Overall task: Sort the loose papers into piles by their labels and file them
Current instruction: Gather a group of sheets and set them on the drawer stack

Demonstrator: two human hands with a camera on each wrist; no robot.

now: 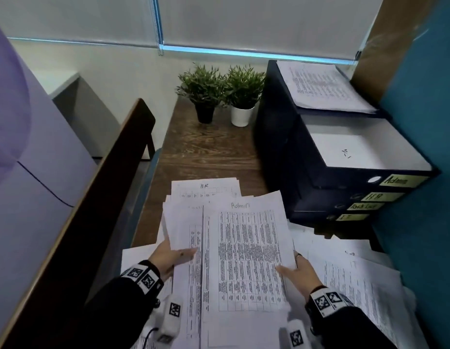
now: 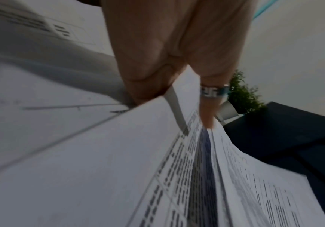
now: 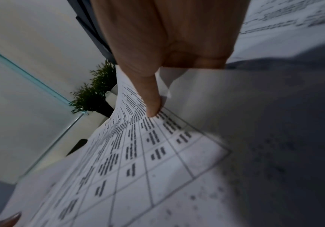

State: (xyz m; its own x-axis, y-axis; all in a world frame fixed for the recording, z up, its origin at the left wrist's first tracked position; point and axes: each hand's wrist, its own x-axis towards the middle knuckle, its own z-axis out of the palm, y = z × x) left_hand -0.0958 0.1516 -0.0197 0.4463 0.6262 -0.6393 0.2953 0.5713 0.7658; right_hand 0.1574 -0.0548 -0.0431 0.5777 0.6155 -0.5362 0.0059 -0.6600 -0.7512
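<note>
1. White sheets printed with tables make up the Admin stack [image 1: 246, 258], headed "Admin" by hand at its far edge; it sits between the two hands, above the near middle of the worktop [image 1: 206, 152].
2. The left hand [image 1: 168, 256] holds a second stack [image 1: 186, 248] at that stack's left edge, thumb on top and fingers underneath; the left wrist view shows a ringed finger [image 2: 209, 107] lying on the printed face.
3. The right hand [image 1: 298, 272] pinches the Admin stack at its right edge; the right wrist view shows the thumb [image 3: 151, 98] pressed on the printed face, with the other fingers hidden under the paper.
4. The Admin stack overlaps the right part of the second stack.
5. Both stacks run lengthwise from near to far, headings at the far end, the Admin stack turned slightly rightwards.
6. Just beyond lies the HR pile [image 1: 206, 190], flat on the worktop, heading also far.
7. More loose papers [image 1: 357, 275] spread over the near right of the worktop.
8. On the right stand stacked dark trays [image 1: 327, 182], labelled "Admin", "HR" and two more that are hard to read; the top tray holds a white sheet.
9. At the far end stand two small potted plants [image 1: 223, 91], side by side.
</note>
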